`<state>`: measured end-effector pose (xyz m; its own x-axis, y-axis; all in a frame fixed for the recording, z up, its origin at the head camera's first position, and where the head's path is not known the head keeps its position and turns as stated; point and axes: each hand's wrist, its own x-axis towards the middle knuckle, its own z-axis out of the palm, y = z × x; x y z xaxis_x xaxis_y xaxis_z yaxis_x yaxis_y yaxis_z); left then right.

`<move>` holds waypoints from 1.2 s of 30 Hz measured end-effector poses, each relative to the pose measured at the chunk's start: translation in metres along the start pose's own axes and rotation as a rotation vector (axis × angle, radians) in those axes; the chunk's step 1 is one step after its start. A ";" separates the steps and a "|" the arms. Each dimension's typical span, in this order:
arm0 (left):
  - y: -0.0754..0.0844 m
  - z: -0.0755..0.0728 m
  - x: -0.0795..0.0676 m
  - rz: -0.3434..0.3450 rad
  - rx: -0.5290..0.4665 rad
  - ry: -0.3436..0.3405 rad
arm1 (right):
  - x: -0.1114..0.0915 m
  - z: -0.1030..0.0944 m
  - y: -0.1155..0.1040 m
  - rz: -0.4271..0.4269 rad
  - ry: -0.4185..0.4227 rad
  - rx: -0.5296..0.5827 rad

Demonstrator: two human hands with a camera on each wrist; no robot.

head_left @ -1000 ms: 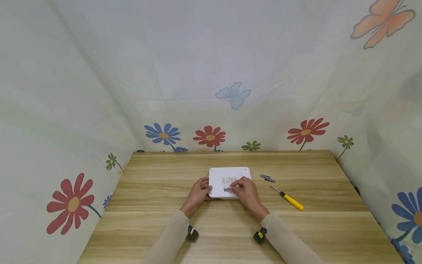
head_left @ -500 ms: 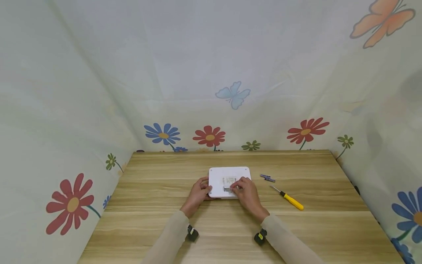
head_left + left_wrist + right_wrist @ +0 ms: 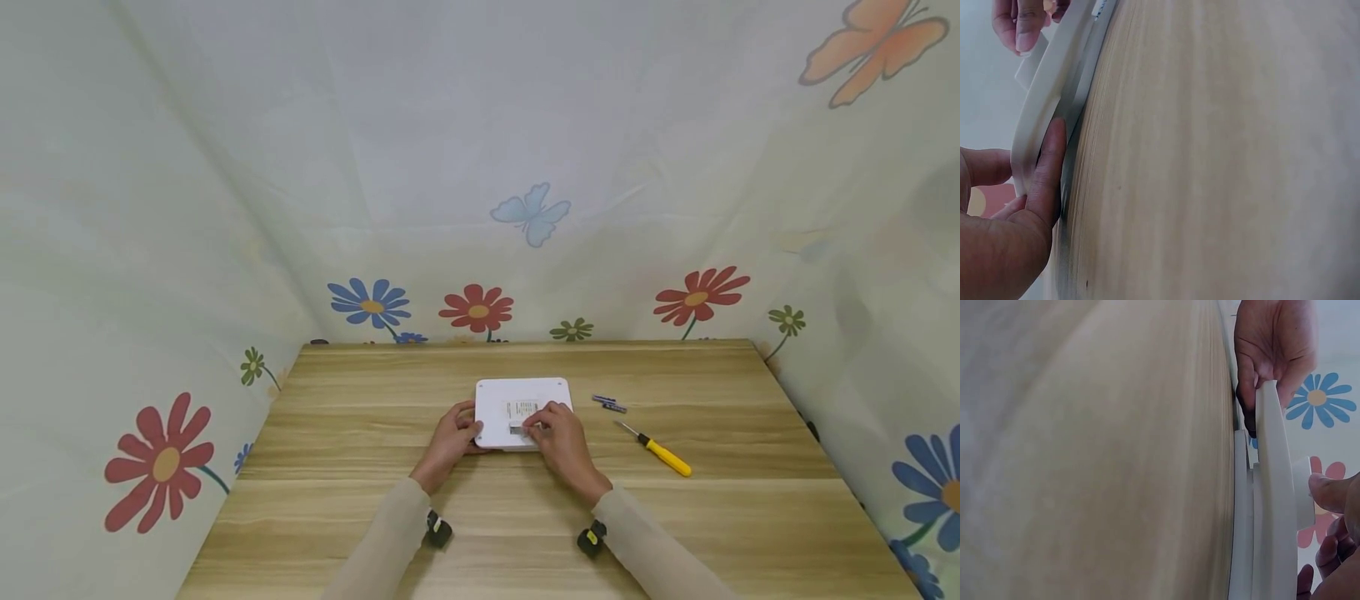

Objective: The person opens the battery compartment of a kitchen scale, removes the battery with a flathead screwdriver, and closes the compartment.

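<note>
A flat white device (image 3: pixel 495 408) with rounded corners and a printed label lies underside up on the table. My left hand (image 3: pixel 452 435) grips its left edge, the thumb on top and fingers beneath, as the left wrist view also shows. Over the lower middle of the device, my right hand (image 3: pixel 560 437) pinches a small white cover (image 3: pixel 1303 494) between thumb and fingers. The cover stands up from the device's surface in the right wrist view. Beside it in the head view a small greyish recess is partly hidden by my right fingers.
Two small batteries (image 3: pixel 613 407) lie right of the device. A screwdriver (image 3: pixel 663 456) with a yellow handle rests nearer, its tip toward the device. The wooden table (image 3: pixel 360 392) ends at a flower-printed cloth (image 3: pixel 420 208) at the back and sides.
The small cover under my right fingers has shifted its tilt slightly. Both hands, the device, the batteries and the screwdriver stay in place.
</note>
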<state>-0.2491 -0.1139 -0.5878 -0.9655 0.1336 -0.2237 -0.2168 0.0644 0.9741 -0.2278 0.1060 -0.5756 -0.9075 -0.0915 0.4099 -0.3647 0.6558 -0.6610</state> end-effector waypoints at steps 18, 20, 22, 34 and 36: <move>0.002 0.001 -0.002 -0.005 0.005 0.007 | -0.001 0.000 0.001 0.027 -0.049 0.010; 0.002 0.001 -0.002 -0.006 0.008 0.006 | -0.001 0.000 0.001 0.017 -0.050 0.007; 0.002 0.001 -0.002 -0.010 0.008 0.006 | -0.001 0.000 0.001 0.005 -0.048 -0.005; 0.001 0.001 -0.001 -0.011 0.009 0.004 | -0.002 0.001 0.003 -0.037 -0.050 -0.055; 0.002 0.001 -0.001 -0.010 0.009 0.002 | -0.001 0.000 0.004 -0.031 -0.062 -0.050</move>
<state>-0.2480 -0.1129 -0.5860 -0.9634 0.1313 -0.2338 -0.2255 0.0749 0.9714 -0.2280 0.1084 -0.5789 -0.9076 -0.1578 0.3891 -0.3836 0.6885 -0.6155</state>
